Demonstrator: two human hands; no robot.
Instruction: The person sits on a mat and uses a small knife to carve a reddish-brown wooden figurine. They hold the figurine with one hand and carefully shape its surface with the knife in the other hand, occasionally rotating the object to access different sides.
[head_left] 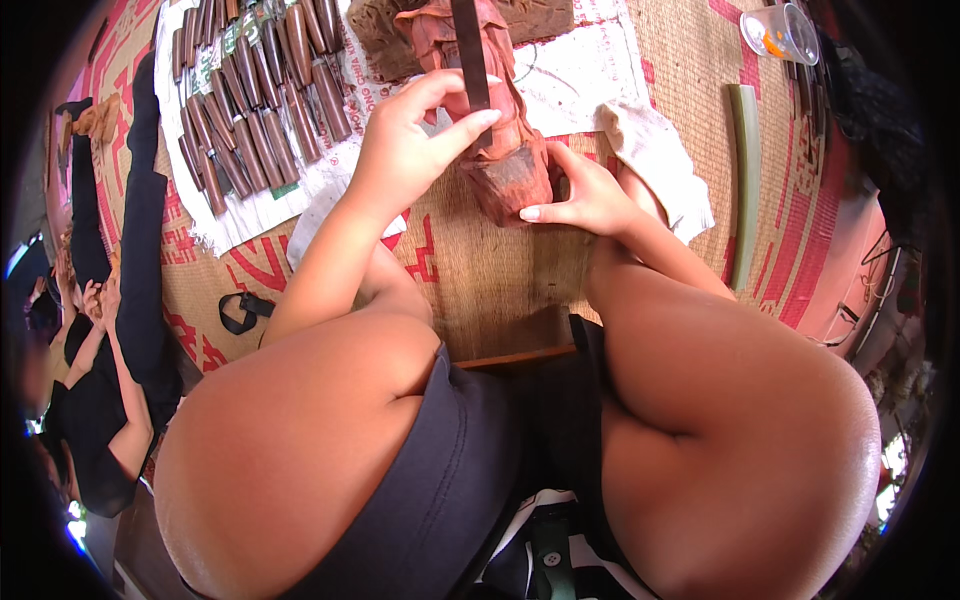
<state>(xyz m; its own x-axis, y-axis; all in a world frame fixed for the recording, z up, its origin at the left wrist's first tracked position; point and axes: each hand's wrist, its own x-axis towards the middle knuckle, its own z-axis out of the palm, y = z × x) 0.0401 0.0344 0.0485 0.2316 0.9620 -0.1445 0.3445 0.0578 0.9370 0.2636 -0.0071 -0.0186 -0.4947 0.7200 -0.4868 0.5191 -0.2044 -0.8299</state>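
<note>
A reddish-brown wood carving (505, 185) with leaf-like folds lies ahead of me, its blunt, flat-faced end toward me. My left hand (415, 130) pinches a dark, narrow, flat strip (470, 50) between thumb and fingers; its lower end meets the carving, and its upper end runs out of the picture. The strip's exact kind does not show. Around the near right end of the carving my right hand (585, 195) is closed, thumb across the front and fingers along the side.
Several carving tools with brown handles (255, 110) lie in rows on a white cloth (215, 235) to the left. Behind the carving is a brown carved block (385, 40). On the right are a rag (655, 165), a pale green strip (745, 185) and a clear cup (780, 35). Another person (110, 400) sits at left.
</note>
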